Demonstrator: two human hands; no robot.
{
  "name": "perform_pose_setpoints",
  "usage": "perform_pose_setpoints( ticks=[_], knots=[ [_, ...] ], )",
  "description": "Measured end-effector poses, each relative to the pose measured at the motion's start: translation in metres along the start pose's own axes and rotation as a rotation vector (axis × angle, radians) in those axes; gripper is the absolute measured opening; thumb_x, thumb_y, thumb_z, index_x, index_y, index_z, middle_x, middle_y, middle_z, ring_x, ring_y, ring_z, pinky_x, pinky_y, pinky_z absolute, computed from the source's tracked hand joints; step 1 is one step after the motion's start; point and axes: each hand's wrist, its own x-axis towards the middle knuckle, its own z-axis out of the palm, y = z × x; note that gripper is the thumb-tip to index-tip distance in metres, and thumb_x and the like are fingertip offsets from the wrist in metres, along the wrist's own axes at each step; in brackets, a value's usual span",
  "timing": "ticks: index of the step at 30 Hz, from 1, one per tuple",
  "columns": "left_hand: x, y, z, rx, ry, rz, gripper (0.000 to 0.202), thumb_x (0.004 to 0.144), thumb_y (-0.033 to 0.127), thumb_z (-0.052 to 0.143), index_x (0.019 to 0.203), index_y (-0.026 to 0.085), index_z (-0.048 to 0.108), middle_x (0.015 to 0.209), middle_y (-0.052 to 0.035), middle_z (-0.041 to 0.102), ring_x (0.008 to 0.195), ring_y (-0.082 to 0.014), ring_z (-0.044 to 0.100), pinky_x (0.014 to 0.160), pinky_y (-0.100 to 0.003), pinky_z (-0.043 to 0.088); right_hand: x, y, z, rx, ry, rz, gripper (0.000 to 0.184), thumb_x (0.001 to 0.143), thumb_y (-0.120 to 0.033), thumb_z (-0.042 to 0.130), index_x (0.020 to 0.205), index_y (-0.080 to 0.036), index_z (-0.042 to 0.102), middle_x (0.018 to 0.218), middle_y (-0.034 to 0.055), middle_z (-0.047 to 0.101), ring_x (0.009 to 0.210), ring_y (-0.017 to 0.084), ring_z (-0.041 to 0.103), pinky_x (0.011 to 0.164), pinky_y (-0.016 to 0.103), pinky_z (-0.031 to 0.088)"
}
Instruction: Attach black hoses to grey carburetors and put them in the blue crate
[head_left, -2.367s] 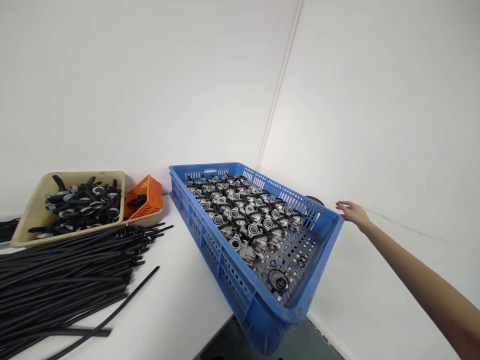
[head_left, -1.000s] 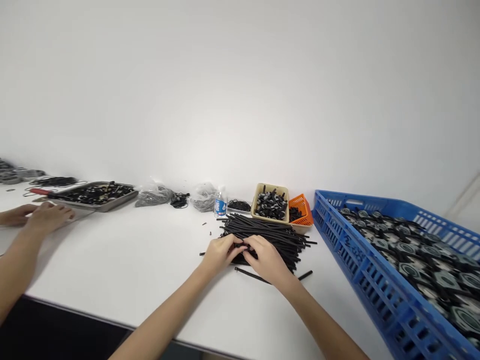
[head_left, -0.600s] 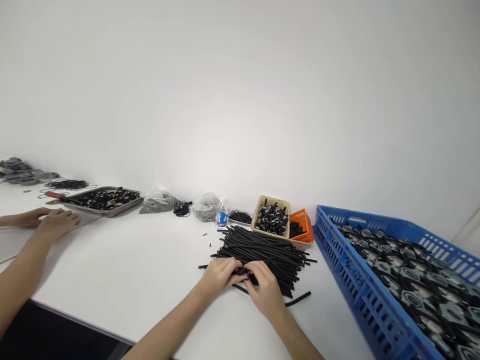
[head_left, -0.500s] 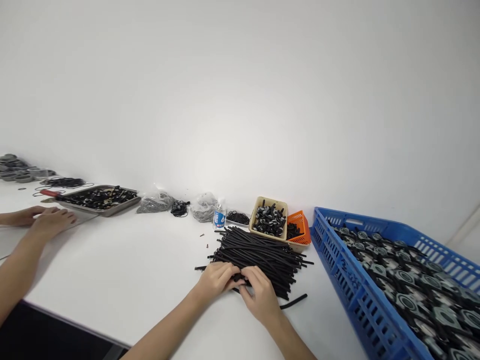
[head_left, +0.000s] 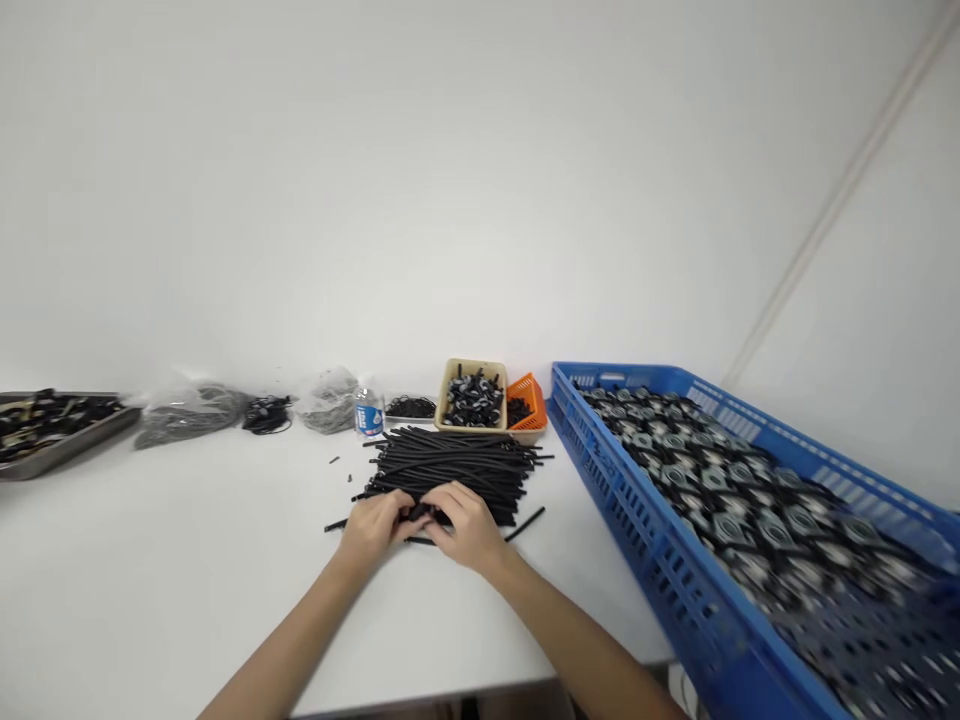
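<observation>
My left hand and my right hand meet at the front edge of a pile of thin black tubes. Both are closed, fingertips pinching a small black part between them. Fingers cover most of that part, so its exact kind is hidden. One black tube lies apart, just right of my right hand. Another tube end sticks out to the left of my left hand.
Behind the pile stand a cream basket of black-and-grey parts, an orange basket and a bottle. A large blue crate of assemblies fills the right. Plastic bags and a metal tray sit leftward.
The view has swung right, so the co-worker's hands at the left are gone and more of the blue crate shows. My hands stay together on the small black part.
</observation>
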Motion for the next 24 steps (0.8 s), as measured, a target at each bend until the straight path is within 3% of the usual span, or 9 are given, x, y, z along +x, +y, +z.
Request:
perform_pose_setpoints(
  ticks=[4, 11, 16, 21, 24],
  knots=[
    [-0.006, -0.007, 0.002, 0.048, -0.065, -0.058, 0.027, 0.097, 0.042, 0.048, 0.085, 0.019, 0.056, 0.059, 0.002, 0.063, 0.047, -0.0112, 0.059, 0.049, -0.021, 0.046, 0.0, 0.001, -0.005, -0.109, -0.037, 0.022, 0.02, 0.089, -0.018, 0.05, 0.104, -0.02, 0.062, 0.103, 0.0079, 0.071, 0.098, 0.021, 0.064, 0.094, 0.036, 0.052],
    [-0.006, -0.009, 0.01, 0.116, -0.221, -0.019, 0.024, 0.094, 0.039, 0.048, 0.091, 0.018, 0.06, 0.073, -0.0039, 0.072, 0.063, -0.0172, 0.069, 0.059, -0.024, 0.05, -0.009, 0.002, -0.003, -0.387, -0.123, 0.007, 0.025, 0.095, -0.02, 0.043, 0.112, -0.02, 0.06, 0.114, 0.0072, 0.07, 0.102, 0.021, 0.062, 0.093, 0.035, 0.048],
    [0.0, 0.0, 0.005, 0.151, -0.331, 0.014, 0.025, 0.095, 0.033, 0.04, 0.095, 0.017, 0.06, 0.084, -0.0069, 0.073, 0.071, -0.0186, 0.069, 0.062, -0.025, 0.049, -0.016, -0.008, 0.001, -0.485, -0.091, 0.042, 0.022, 0.097, -0.022, 0.045, 0.112, -0.017, 0.06, 0.11, 0.0079, 0.07, 0.1, 0.021, 0.061, 0.091, 0.034, 0.045],
    [0.003, 0.017, 0.0, 0.183, -0.404, -0.048, 0.031, 0.098, 0.037, 0.034, 0.095, 0.019, 0.058, 0.086, -0.0072, 0.069, 0.067, -0.0188, 0.065, 0.057, -0.026, 0.045, -0.026, -0.018, -0.005, -0.504, -0.061, 0.11, 0.022, 0.095, -0.021, 0.05, 0.114, -0.016, 0.061, 0.108, 0.0094, 0.069, 0.102, 0.021, 0.06, 0.091, 0.034, 0.044],
    [0.004, 0.032, -0.002, 0.224, -0.417, -0.074, 0.028, 0.098, 0.039, 0.038, 0.095, 0.02, 0.058, 0.093, -0.0084, 0.068, 0.079, -0.0211, 0.065, 0.066, -0.028, 0.048, -0.037, -0.026, -0.011, -0.517, -0.037, 0.146, 0.021, 0.095, -0.021, 0.051, 0.112, -0.015, 0.062, 0.108, 0.0108, 0.069, 0.103, 0.022, 0.06, 0.091, 0.035, 0.043]
  ],
)
